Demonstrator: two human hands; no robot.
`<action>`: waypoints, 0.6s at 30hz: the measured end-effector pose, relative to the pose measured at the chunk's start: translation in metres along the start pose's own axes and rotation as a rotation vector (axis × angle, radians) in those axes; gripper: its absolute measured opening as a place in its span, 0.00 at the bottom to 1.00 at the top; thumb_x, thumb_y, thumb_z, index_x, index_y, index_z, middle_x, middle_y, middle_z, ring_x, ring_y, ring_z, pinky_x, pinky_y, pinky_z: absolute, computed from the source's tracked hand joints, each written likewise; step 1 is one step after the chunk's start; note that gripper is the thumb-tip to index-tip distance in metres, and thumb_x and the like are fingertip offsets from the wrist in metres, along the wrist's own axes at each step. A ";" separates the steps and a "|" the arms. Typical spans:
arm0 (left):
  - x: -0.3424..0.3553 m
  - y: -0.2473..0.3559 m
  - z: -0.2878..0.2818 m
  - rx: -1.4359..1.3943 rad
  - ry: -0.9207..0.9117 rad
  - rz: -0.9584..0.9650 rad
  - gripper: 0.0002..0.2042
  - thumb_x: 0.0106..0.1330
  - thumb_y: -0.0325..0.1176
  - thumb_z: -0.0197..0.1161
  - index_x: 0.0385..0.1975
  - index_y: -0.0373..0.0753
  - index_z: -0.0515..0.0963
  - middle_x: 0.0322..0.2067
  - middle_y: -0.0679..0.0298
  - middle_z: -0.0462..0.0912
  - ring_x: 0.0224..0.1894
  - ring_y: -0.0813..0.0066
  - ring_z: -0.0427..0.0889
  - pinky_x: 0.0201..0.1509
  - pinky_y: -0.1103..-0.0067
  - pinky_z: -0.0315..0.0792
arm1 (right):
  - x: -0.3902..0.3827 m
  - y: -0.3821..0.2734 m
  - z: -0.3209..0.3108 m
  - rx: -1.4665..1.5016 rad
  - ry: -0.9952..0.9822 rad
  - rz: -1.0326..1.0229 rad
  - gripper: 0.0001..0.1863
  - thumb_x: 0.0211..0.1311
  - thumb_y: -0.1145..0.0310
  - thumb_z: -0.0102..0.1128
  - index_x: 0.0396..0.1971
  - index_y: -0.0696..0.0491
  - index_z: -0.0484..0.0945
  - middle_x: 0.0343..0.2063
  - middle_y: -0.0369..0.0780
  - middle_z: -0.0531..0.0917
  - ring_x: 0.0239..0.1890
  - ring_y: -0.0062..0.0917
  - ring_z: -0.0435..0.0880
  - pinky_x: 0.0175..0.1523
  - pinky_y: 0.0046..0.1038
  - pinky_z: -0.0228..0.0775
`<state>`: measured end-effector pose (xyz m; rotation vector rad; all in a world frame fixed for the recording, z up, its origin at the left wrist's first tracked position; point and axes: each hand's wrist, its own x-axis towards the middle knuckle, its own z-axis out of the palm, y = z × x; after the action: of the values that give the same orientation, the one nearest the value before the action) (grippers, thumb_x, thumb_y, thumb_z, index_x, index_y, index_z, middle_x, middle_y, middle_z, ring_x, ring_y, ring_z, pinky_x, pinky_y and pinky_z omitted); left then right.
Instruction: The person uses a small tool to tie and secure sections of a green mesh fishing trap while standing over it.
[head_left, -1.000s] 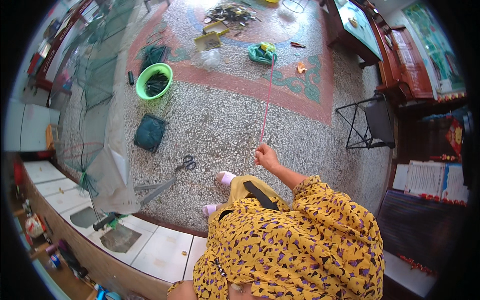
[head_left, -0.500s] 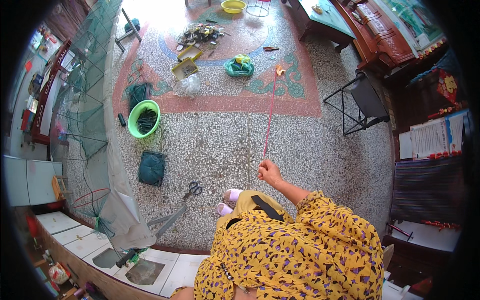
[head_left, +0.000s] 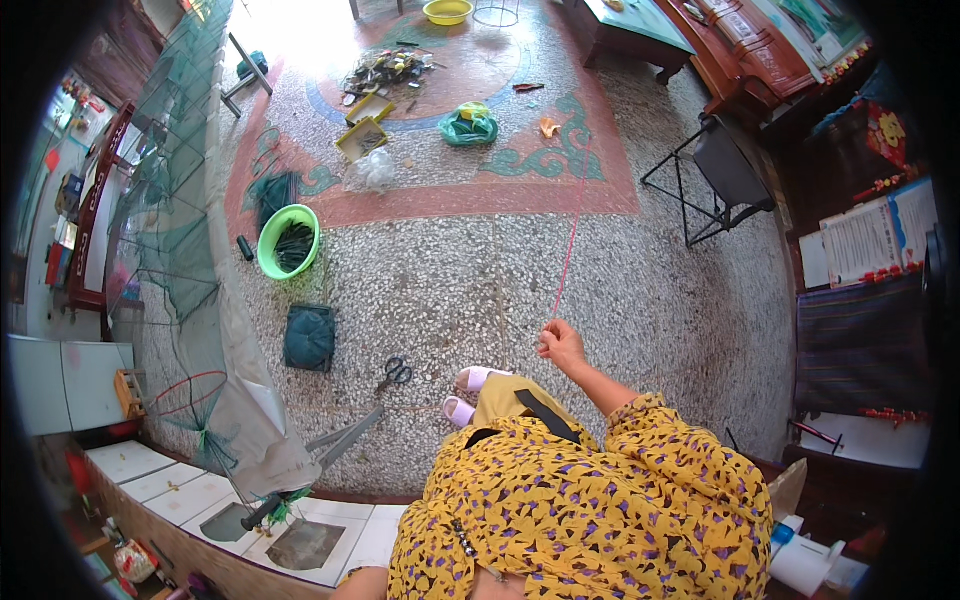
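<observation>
A person in a yellow patterned top holds out the right hand (head_left: 562, 343) above a speckled floor (head_left: 440, 290), fingers curled closed, pinching the near end of a thin pink strand (head_left: 571, 245). The strand runs away toward the right corner of the floor's red border (head_left: 430, 203); whether its far end touches down cannot be told. The left hand is out of sight, so its grip cannot be told. Near the floor's left edge, beside green netting (head_left: 175, 200), a light green bowl (head_left: 289, 214) contains dark, slender pieces (head_left: 295, 247). Beyond the border, a green plastic bag (head_left: 468, 130) has something yellow at its mouth. A broad stretch of floor separates the strand from a black folding chair (head_left: 733, 165) by the right edge.
</observation>
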<state>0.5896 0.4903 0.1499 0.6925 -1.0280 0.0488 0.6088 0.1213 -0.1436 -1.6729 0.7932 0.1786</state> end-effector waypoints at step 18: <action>0.014 -0.002 -0.035 -0.130 -0.173 0.037 0.11 0.68 0.32 0.43 0.33 0.42 0.76 0.37 0.63 0.75 0.41 0.67 0.74 0.45 0.70 0.69 | -0.016 0.013 -0.015 -0.162 0.292 -0.008 0.05 0.61 0.76 0.49 0.37 0.54 0.71 0.25 0.38 0.77 0.20 0.18 0.78 0.22 0.20 0.73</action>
<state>0.6242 0.5045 0.1488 0.5664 -1.1990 -0.0462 0.5847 0.1131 -0.1414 -1.8814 1.0113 -0.0088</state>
